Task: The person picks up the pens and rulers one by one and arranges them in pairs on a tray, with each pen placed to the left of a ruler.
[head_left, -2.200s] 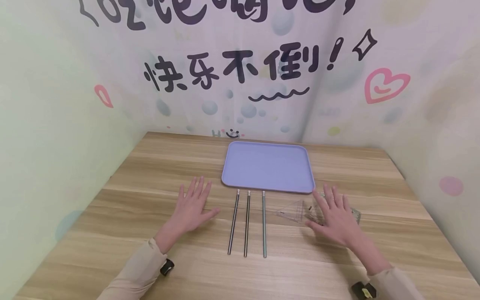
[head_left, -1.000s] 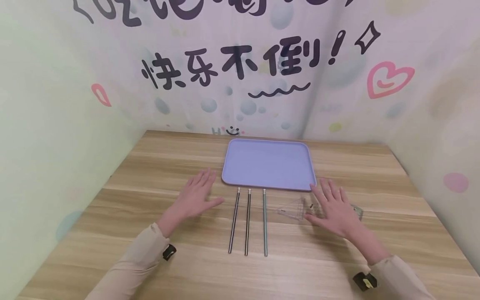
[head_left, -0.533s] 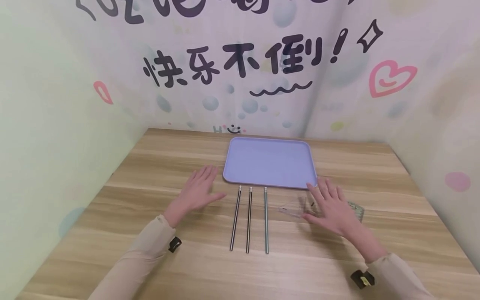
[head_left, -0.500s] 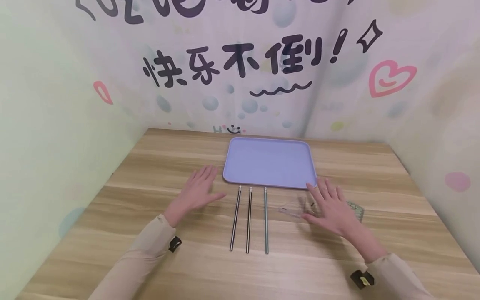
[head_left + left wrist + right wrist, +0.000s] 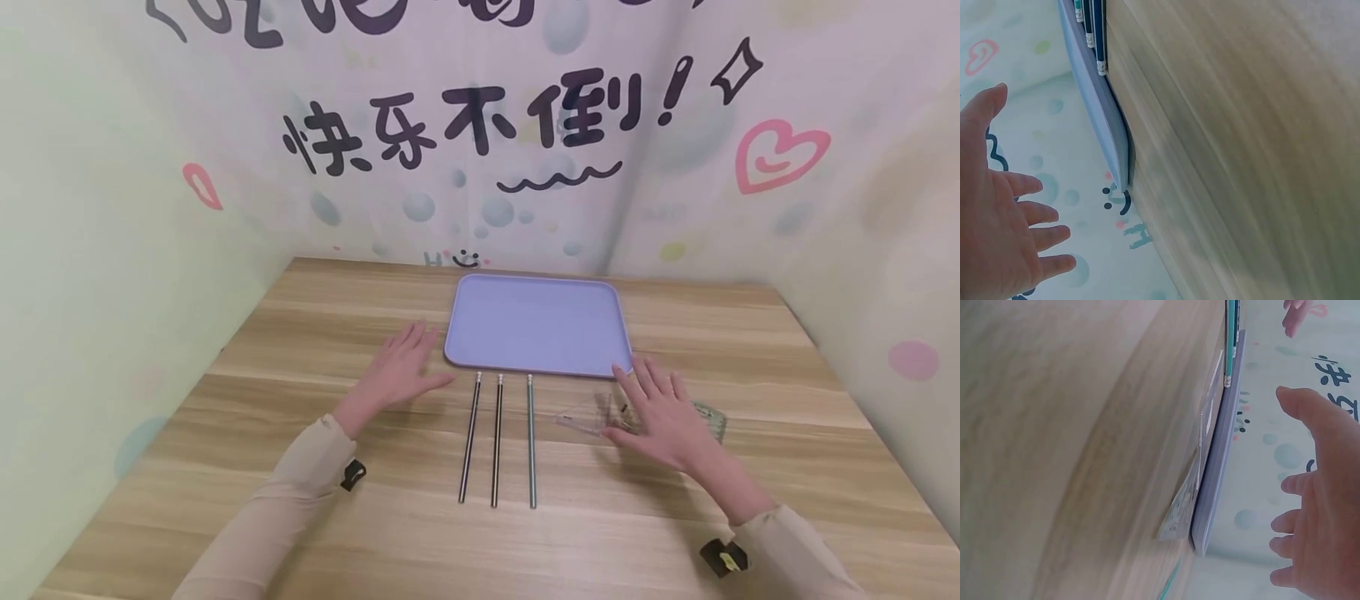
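My left hand (image 5: 397, 371) hovers over the table left of the pencils, fingers spread and thumb pointing toward them, holding nothing. My right hand (image 5: 663, 421), also spread and holding nothing, is above the clear drawing tools at the right. Three pencils with white ends lie side by side: a dark one (image 5: 470, 437), a second dark one (image 5: 497, 442) and a teal one (image 5: 532, 442). Right of them lies a clear set square (image 5: 585, 418). A clear greenish patterned piece (image 5: 710, 421) shows past my right hand, which hides part of it.
A lilac tray (image 5: 538, 325) sits at the back of the wood-grain table (image 5: 360, 292), just behind the pencils. A printed cloth (image 5: 480, 200) hangs behind the table. In the right wrist view a thin teal strip (image 5: 1169, 581) lies on the table.
My left hand has moved forward and slightly right, toward the tray's left side. My right hand has shifted only slightly. Pencils, set square and tray stay put on the table.
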`<state>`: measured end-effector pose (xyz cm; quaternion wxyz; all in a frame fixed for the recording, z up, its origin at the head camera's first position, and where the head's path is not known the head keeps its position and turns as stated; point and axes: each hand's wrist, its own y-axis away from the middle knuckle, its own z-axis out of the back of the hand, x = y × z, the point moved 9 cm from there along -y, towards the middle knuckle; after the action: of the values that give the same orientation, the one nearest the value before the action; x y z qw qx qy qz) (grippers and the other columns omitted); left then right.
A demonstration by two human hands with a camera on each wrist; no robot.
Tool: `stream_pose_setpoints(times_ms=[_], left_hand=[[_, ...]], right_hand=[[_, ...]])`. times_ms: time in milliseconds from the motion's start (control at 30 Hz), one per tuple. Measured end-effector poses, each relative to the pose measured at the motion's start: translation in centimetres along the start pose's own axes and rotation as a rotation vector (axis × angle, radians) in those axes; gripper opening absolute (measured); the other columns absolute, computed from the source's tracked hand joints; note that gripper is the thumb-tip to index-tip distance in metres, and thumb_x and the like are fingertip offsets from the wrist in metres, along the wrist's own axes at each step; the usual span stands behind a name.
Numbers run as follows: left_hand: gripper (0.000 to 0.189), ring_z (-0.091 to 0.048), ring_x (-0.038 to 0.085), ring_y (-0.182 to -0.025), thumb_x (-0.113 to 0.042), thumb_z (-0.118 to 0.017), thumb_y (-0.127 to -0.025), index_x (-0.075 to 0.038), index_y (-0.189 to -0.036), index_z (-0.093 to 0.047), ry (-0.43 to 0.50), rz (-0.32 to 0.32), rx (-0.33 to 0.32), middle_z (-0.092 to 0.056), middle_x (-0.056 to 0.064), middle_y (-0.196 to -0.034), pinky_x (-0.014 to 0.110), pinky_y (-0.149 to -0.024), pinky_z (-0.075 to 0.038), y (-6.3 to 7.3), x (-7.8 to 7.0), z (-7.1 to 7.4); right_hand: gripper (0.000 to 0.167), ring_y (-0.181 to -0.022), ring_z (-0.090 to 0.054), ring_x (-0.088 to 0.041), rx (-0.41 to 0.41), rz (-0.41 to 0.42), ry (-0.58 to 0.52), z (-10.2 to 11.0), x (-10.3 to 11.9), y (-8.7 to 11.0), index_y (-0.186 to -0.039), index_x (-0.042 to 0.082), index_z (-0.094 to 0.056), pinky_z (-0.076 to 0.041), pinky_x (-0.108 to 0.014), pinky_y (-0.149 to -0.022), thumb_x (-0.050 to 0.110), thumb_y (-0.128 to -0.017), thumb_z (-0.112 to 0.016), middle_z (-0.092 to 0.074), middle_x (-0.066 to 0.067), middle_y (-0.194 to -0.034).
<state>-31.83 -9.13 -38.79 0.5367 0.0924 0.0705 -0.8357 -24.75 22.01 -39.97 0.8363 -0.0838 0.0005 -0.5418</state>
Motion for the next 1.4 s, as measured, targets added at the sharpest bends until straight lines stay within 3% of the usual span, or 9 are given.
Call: stream_pose_setpoints(times_ms=[267,567,933,1400], left_hand=[[0.084,-0.015,0.044,-0.144,-0.055,-0.055,-0.089,-0.004,-0.149,-0.028,0.008,0.004,-0.013,-0.018,0.027,-0.154,0.058,-0.117,-0.017,-1.7,-0.1,0.4],[0.084,-0.015,0.043,-0.144,-0.056,-0.054,-0.089,-0.002,-0.149,-0.028,-0.017,0.011,-0.007,-0.018,0.027,-0.155,0.055,-0.118,-0.017,-3.0,-0.1,0.6],[0.087,-0.014,0.043,-0.144,-0.053,-0.054,-0.090,0.006,-0.147,-0.025,0.048,0.025,0.011,-0.014,0.025,-0.156,0.050,-0.120,-0.014,-3.2,1.1,-0.2],[0.089,-0.017,0.042,-0.144,-0.053,-0.058,-0.088,0.005,-0.147,-0.025,0.092,0.023,0.042,-0.020,0.026,-0.154,0.052,-0.119,-0.017,-3.6,2.0,-1.6]], right_hand=[[0.087,-0.140,-0.021,-0.047,0.012,-0.002,0.001,0.4,0.3,-0.2,-0.147,0.001,-0.030,-0.018,-0.067,-0.112,0.053,-0.084,-0.060,-0.018,-0.029,-0.154],[0.087,-0.141,-0.021,-0.046,0.035,-0.010,0.013,0.5,0.6,-0.2,-0.148,0.001,-0.030,-0.019,-0.066,-0.112,0.054,-0.085,-0.059,-0.018,-0.029,-0.154],[0.086,-0.142,-0.020,-0.044,0.033,-0.001,0.000,0.7,1.0,-0.2,-0.148,0.002,-0.030,-0.016,-0.066,-0.113,0.054,-0.085,-0.059,-0.021,-0.028,-0.154],[0.085,-0.140,-0.024,-0.046,0.009,0.036,-0.020,0.7,1.7,-0.2,-0.145,0.000,-0.034,-0.017,-0.066,-0.112,0.050,-0.083,-0.062,-0.024,-0.030,-0.152]])
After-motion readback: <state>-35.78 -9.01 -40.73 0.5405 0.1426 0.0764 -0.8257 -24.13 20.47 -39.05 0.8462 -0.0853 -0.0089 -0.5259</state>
